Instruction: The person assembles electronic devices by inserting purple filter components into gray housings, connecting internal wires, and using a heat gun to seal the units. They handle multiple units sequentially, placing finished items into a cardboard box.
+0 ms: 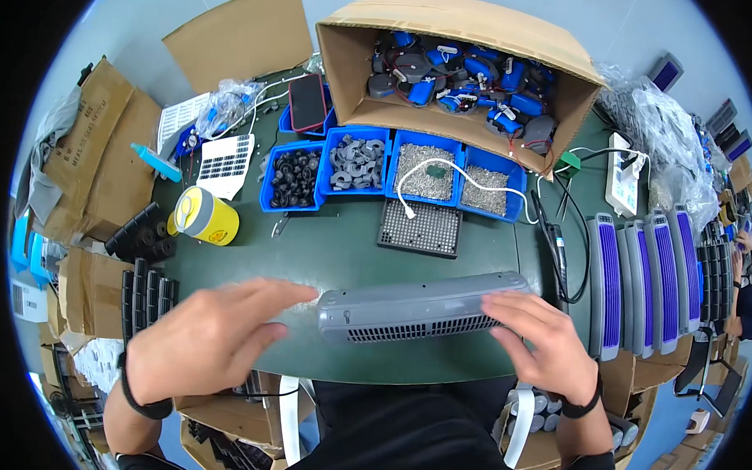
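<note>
A long grey plastic housing (423, 307) with a black slotted vent lies crosswise near the front edge of the green table, its slotted side facing me. My right hand (546, 340) is closed on its right end, fingers over the top and thumb at the lower edge. My left hand (215, 333) is empty, fingers stretched out and thumb apart, just off the housing's left end. A black perforated tray (419, 229) holding small metal pieces sits behind the housing.
Blue bins hold black parts (295, 178), grey clips (356, 164) and screws (425, 170). Behind them stands a carton (454, 126) of blue-and-grey motors. A yellow cup (209, 217) stands left; an electric screwdriver (556, 250) and purple-faced grey units (606, 284) are right.
</note>
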A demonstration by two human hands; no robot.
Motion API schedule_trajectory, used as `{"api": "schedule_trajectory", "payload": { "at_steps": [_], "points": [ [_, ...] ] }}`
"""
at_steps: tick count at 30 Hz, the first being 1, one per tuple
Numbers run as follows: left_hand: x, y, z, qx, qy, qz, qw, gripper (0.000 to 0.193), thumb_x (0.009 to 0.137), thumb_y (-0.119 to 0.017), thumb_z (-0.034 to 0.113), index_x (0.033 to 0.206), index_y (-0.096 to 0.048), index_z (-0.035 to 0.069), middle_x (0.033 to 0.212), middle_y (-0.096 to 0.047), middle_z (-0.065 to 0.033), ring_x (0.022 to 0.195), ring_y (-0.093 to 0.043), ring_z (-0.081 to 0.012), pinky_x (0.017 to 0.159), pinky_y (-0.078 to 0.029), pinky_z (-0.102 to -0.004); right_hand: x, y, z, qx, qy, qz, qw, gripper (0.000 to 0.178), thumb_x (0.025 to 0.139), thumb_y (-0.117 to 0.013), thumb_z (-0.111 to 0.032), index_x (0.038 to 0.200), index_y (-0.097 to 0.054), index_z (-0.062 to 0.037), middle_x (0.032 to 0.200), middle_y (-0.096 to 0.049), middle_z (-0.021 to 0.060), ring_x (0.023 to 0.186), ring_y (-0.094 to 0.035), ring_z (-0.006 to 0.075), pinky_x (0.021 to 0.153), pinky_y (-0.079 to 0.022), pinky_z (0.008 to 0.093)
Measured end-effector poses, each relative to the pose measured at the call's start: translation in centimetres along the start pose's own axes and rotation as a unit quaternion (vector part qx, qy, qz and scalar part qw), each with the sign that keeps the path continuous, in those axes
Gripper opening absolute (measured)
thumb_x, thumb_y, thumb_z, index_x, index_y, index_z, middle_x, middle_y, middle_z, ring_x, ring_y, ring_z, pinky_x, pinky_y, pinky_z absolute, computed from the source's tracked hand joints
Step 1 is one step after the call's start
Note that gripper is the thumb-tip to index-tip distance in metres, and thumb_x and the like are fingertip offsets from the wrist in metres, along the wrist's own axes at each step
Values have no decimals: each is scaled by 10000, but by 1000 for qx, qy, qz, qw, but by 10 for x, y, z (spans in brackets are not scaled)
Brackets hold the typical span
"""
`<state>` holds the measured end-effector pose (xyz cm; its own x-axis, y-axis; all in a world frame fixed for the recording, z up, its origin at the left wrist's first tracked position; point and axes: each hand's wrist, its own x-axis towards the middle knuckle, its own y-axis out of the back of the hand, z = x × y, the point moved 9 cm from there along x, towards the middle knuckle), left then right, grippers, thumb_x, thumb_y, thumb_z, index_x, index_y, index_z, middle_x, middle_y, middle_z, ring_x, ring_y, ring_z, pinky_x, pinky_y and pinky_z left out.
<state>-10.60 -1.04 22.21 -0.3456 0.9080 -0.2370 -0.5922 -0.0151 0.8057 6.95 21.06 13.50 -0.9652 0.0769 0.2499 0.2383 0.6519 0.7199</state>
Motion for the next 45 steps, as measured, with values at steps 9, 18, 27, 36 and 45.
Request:
{"api": "schedule_trajectory", "payload": {
  "at_steps": [9,18,27,36,45],
  "points": [
    [192,-44,-26,42,-177,102,978,248,960,-671,39,1194,-727,-17,1138,-748,-245,1053,-717,-419,933,-572,-460,-88,16,57,48,-184,167,967,250,934,-681,69,1169,-753,29,1178,-772,204,1124,-748,363,987,-577,399],
    [292,-103,-68,98,-130,74,984,146,862,-738,-29,1007,-746,-17,952,-761,-228,918,-749,-404,792,-585,-475,-134,14,76,39,-241,204,948,227,933,-717,31,1155,-762,25,1174,-777,202,1117,-749,371,983,-579,408],
    [276,-92,-65,41,-113,111,986,195,951,-671,-2,1143,-693,-29,1021,-739,-238,926,-721,-411,846,-565,-472,-90,12,105,6,-215,197,956,330,923,-724,21,1253,-718,29,1308,-724,225,1367,-618,399,1134,-501,457],
    [267,-82,-61,29,-108,104,988,351,973,-621,-46,1315,-574,14,952,-678,-202,905,-683,-397,834,-539,-470,-88,17,133,-37,-264,228,937,480,918,-733,-4,1388,-640,24,1510,-595,222,1424,-549,412,1166,-468,446],
    [249,-108,-4,-89,-123,4,988,395,1005,-626,3,1372,-491,61,947,-701,-153,894,-725,-310,829,-579,-419,-89,10,136,-63,-268,202,940,550,880,-753,23,1412,-616,13,1611,-500,201,1457,-510,409,1184,-446,445]
  ]
}}
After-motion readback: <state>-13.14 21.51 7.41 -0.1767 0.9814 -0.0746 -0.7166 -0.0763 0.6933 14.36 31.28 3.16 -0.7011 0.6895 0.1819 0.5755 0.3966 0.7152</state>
